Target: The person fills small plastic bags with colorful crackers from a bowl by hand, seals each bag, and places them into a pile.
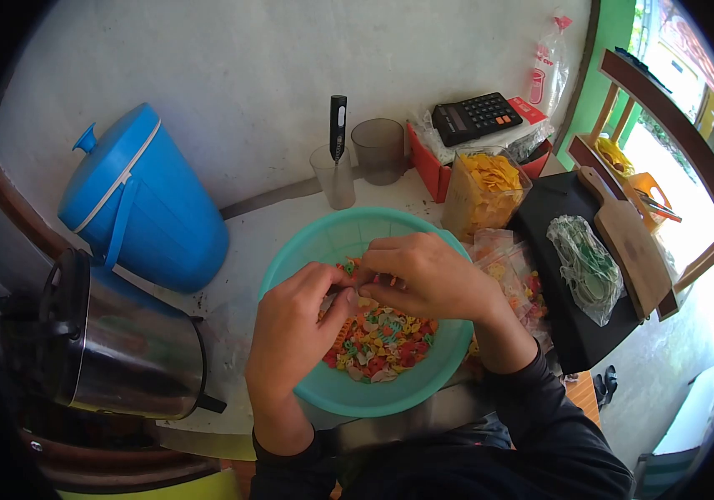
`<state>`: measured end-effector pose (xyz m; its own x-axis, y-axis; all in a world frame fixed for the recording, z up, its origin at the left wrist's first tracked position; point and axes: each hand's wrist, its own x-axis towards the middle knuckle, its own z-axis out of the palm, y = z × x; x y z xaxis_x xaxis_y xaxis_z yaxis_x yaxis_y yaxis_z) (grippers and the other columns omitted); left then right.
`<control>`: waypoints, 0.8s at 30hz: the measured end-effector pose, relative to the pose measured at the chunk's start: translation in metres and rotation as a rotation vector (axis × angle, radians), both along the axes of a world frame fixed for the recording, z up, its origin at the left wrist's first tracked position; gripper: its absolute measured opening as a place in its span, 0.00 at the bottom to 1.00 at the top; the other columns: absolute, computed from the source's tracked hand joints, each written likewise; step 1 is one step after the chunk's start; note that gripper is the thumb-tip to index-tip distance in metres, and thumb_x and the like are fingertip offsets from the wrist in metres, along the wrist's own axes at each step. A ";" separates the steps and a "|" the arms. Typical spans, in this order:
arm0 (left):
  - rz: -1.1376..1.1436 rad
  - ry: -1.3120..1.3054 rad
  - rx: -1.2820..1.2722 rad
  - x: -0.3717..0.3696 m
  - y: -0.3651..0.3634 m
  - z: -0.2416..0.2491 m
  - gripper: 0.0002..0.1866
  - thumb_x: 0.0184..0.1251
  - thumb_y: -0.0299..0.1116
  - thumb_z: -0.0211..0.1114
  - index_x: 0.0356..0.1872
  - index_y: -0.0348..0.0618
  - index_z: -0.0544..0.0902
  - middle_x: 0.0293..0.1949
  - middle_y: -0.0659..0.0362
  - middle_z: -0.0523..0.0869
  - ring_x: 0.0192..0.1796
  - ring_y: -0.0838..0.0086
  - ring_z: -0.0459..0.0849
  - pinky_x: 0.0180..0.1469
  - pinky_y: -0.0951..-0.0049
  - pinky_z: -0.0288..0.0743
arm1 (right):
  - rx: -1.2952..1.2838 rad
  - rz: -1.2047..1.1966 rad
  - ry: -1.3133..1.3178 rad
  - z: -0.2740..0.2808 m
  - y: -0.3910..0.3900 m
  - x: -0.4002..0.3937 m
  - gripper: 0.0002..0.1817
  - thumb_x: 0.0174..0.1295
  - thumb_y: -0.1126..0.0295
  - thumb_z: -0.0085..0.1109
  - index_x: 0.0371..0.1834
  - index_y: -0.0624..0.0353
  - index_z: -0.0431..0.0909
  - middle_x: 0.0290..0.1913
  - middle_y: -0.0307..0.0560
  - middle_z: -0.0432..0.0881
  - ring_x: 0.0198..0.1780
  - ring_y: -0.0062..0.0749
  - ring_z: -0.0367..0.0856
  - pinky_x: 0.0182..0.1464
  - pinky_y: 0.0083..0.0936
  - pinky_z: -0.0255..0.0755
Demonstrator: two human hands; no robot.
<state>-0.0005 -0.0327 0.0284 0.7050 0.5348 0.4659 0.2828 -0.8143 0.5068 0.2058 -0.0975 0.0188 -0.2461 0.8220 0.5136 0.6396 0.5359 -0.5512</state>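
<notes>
Both hands are over a teal plastic basin (444,372) that holds many small colourful pieces (386,342) in red, yellow, green and white. On the left of the basin, my left hand (300,321) has its thumb and fingers pinched together. Facing it, my right hand (419,275) is also closed, its fingertips almost meeting those of the left. Some red and green bits show between the two hands, but what the fingertips grip is too small and hidden to name. Small clear bags with colourful pieces (511,279) lie right of the basin.
A blue jug (152,208) and a steel pot (132,333) stand left. Behind the basin are two cups (336,179), a container of yellow chips (486,192) and a calculator (475,117) on a red box. A wooden board (632,242) lies right.
</notes>
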 end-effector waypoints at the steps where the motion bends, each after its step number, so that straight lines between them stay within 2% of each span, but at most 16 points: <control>1: -0.001 -0.012 -0.009 0.000 0.000 -0.001 0.06 0.63 0.22 0.69 0.38 0.34 0.81 0.35 0.52 0.88 0.35 0.60 0.90 0.37 0.65 0.82 | 0.015 -0.008 0.009 0.000 0.000 -0.001 0.06 0.58 0.71 0.66 0.35 0.61 0.82 0.33 0.51 0.82 0.36 0.52 0.83 0.38 0.44 0.74; 3: -0.007 -0.036 -0.025 0.001 0.001 -0.003 0.07 0.64 0.25 0.70 0.39 0.37 0.81 0.36 0.52 0.86 0.36 0.57 0.88 0.37 0.62 0.81 | 0.036 -0.018 0.018 0.001 -0.001 -0.002 0.06 0.57 0.71 0.67 0.35 0.61 0.82 0.32 0.50 0.82 0.35 0.52 0.83 0.37 0.44 0.74; 10: -0.065 -0.070 -0.012 0.006 0.002 -0.006 0.07 0.63 0.25 0.70 0.38 0.38 0.80 0.35 0.53 0.86 0.36 0.56 0.87 0.37 0.60 0.80 | 0.039 -0.028 0.022 0.002 -0.002 -0.002 0.08 0.51 0.70 0.68 0.33 0.61 0.82 0.30 0.50 0.80 0.32 0.52 0.81 0.34 0.44 0.72; 14: -0.051 -0.003 0.002 0.009 0.002 -0.007 0.07 0.63 0.25 0.69 0.38 0.38 0.80 0.35 0.53 0.86 0.36 0.57 0.87 0.38 0.60 0.80 | 0.055 -0.032 0.018 0.003 -0.003 -0.001 0.09 0.48 0.69 0.67 0.30 0.61 0.81 0.30 0.49 0.80 0.32 0.52 0.81 0.34 0.43 0.71; 20: -0.103 -0.066 -0.004 0.007 0.001 -0.003 0.08 0.61 0.23 0.71 0.37 0.38 0.80 0.34 0.53 0.86 0.35 0.57 0.87 0.36 0.62 0.80 | 0.031 -0.012 0.010 0.010 -0.008 0.003 0.09 0.49 0.69 0.68 0.30 0.61 0.81 0.29 0.48 0.80 0.31 0.52 0.80 0.33 0.43 0.71; 23: -0.097 -0.129 -0.021 0.004 0.006 -0.002 0.08 0.61 0.23 0.72 0.37 0.38 0.80 0.33 0.53 0.85 0.33 0.58 0.87 0.35 0.63 0.80 | 0.063 -0.006 0.011 0.014 -0.011 0.007 0.05 0.54 0.75 0.69 0.31 0.62 0.82 0.30 0.47 0.81 0.29 0.41 0.84 0.32 0.33 0.75; 24: -0.088 -0.143 -0.022 0.002 0.008 -0.003 0.08 0.60 0.22 0.72 0.36 0.37 0.80 0.33 0.53 0.85 0.33 0.58 0.87 0.35 0.63 0.80 | 0.065 -0.007 0.021 0.015 -0.011 0.007 0.05 0.54 0.75 0.69 0.31 0.62 0.82 0.30 0.47 0.81 0.29 0.40 0.84 0.32 0.33 0.75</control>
<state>0.0019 -0.0248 0.0258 0.6769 0.4855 0.5532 0.1352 -0.8208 0.5550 0.2130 -0.1086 0.0333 -0.2291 0.7884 0.5709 0.6322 0.5665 -0.5286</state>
